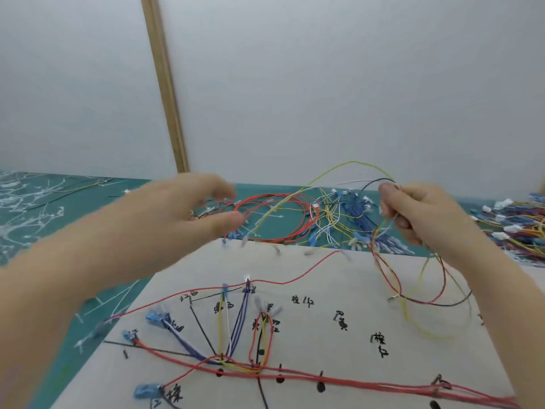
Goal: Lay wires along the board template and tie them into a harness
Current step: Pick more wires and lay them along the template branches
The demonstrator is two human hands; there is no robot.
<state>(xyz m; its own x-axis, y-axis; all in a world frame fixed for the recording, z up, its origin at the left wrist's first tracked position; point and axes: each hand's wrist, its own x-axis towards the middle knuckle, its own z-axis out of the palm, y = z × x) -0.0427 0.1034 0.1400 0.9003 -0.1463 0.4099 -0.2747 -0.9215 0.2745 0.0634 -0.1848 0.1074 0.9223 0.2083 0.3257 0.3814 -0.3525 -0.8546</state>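
A pale board template (339,293) with black lines and handwritten labels lies in front of me. Red, blue, yellow and white wires (236,349) with blue terminals are laid along its lines. My right hand (418,214) grips a bunch of loose wires (413,290), yellow, red, black and white, which hang in loops over the board's right side. My left hand (188,214) is blurred, held above the board's far left corner with fingers spread and nothing in it. It reaches toward a coil of red wires (280,216) on the mat.
The board rests on a green cutting mat (73,219). Behind the board lie heaps of blue, yellow and white wires (348,219). More mixed wires with white connectors (513,228) sit at the far right. White cable-tie offcuts (26,208) litter the left. A wall and wooden strip (165,84) stand behind.
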